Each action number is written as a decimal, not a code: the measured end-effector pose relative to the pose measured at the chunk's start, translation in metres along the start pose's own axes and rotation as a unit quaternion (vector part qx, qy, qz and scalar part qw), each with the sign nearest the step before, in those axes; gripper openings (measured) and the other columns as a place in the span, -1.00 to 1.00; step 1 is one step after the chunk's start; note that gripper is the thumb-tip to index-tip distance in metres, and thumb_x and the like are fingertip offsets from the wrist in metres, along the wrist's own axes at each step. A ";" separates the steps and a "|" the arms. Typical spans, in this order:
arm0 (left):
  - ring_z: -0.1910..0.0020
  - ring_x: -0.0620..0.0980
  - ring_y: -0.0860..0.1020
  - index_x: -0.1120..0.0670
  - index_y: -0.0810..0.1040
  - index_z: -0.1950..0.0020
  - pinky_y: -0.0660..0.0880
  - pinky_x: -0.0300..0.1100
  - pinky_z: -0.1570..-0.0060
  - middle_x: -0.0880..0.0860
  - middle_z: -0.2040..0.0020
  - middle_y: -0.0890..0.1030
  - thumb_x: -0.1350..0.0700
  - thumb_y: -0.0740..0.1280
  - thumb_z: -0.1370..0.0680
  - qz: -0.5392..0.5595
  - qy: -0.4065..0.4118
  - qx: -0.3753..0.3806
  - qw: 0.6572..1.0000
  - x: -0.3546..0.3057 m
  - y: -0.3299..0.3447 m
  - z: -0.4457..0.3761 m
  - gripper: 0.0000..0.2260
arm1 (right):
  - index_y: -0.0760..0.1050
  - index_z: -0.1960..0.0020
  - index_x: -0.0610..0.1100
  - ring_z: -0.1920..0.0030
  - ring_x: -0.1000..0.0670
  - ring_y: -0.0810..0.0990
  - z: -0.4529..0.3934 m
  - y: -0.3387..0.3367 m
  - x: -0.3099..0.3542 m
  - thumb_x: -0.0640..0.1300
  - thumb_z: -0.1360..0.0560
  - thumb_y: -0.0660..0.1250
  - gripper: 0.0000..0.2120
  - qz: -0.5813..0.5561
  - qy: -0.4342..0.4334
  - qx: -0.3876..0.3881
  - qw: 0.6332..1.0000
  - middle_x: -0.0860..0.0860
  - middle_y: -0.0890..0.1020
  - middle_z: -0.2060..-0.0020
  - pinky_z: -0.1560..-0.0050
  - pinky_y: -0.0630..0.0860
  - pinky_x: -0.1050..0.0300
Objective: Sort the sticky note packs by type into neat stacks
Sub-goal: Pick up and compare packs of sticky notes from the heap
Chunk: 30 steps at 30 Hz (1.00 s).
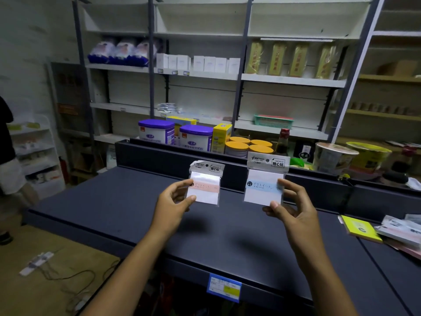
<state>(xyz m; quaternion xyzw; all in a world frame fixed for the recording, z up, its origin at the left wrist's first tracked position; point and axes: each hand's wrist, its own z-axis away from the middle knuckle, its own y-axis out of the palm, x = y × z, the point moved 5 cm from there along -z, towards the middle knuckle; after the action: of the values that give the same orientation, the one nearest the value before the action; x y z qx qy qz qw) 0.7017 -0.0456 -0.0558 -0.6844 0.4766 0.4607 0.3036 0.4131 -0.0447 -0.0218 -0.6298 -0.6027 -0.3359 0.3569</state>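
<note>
The left hand (pixel 176 198) pinches the pink-banded pack (pixel 205 187), the right hand (pixel 290 202) the blue-banded pack (pixel 264 185) at three o'clock of it; judge by band colour, then start separate squared stacks on the dark shelf (pixel 127 210).

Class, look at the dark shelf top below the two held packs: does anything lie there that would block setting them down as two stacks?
Nothing visible does. The shelf top is bare beneath the pink-band pack and blue-band pack; the other packs lie far right.
</note>
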 end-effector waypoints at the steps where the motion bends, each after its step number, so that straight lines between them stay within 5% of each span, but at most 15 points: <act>1: 0.06 -0.19 0.61 0.03 0.59 -0.16 0.56 -0.25 0.15 -0.02 -0.07 0.66 0.37 0.40 -0.49 -0.007 -0.005 0.005 1.000 0.007 -0.005 -0.009 -0.67 | 0.46 -0.31 0.09 0.10 -0.03 0.73 -0.001 0.006 -0.002 -0.31 -0.56 0.33 -0.58 0.003 0.003 -0.008 1.000 0.05 0.58 -0.14 0.13 0.61 0.29; 6: -0.07 0.00 0.56 0.17 0.58 -0.19 0.49 -0.08 -0.18 0.08 -0.14 0.63 0.40 0.42 -0.46 -0.059 -0.023 0.029 0.998 0.044 -0.022 -0.049 -0.67 | 0.47 -0.31 0.07 0.10 -0.05 0.73 -0.004 0.034 -0.009 -0.32 -0.55 0.34 -0.58 0.017 0.016 -0.037 0.999 0.02 0.57 -0.16 0.07 0.65 0.22; 15: 0.01 -0.06 0.57 0.08 0.59 -0.19 0.47 -0.24 -0.11 0.06 -0.11 0.64 0.29 0.44 -0.48 -0.157 -0.050 0.089 0.982 0.092 -0.022 -0.088 -0.69 | 0.46 -0.31 0.02 0.12 -0.04 0.72 -0.010 0.072 -0.006 -0.34 -0.55 0.34 -0.58 0.032 0.022 -0.058 0.998 0.00 0.58 -0.13 0.13 0.63 0.25; 22: -0.17 0.03 0.52 0.06 0.52 -0.33 0.44 -0.08 -0.27 0.10 -0.21 0.59 0.12 0.36 -0.57 -0.257 -0.049 0.110 0.959 0.103 -0.028 -0.112 -0.68 | 0.47 -0.31 0.02 0.12 -0.05 0.72 -0.015 0.085 -0.005 -0.34 -0.54 0.34 -0.58 0.046 0.025 -0.058 0.997 -0.03 0.59 -0.11 0.12 0.64 0.21; 25: -0.31 0.05 0.39 0.01 0.46 -0.39 0.39 -0.05 -0.30 0.07 -0.27 0.54 0.03 0.26 -0.62 -0.334 -0.033 0.120 0.934 0.107 -0.028 -0.114 -0.67 | 0.47 -0.31 0.01 0.13 -0.07 0.72 -0.017 0.087 -0.006 -0.33 -0.54 0.35 -0.58 0.054 0.028 -0.060 0.996 -0.03 0.59 -0.11 0.12 0.64 0.20; 30: -0.28 0.07 0.31 -0.07 0.46 -0.38 0.33 -0.06 -0.24 0.05 -0.28 0.41 -0.05 0.18 -0.64 -0.454 0.012 0.118 0.883 0.107 -0.023 -0.110 -0.68 | 0.47 -0.31 0.02 0.13 -0.07 0.72 -0.018 0.090 -0.013 -0.34 -0.54 0.35 -0.58 0.071 0.043 -0.055 0.995 0.00 0.59 -0.11 0.11 0.65 0.17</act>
<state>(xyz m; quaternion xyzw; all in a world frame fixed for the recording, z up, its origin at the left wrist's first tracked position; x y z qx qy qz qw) 0.7735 -0.1712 -0.1116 -0.7904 0.1679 0.2044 0.5525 0.5023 -0.0681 -0.0277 -0.6747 -0.5207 -0.3695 0.3703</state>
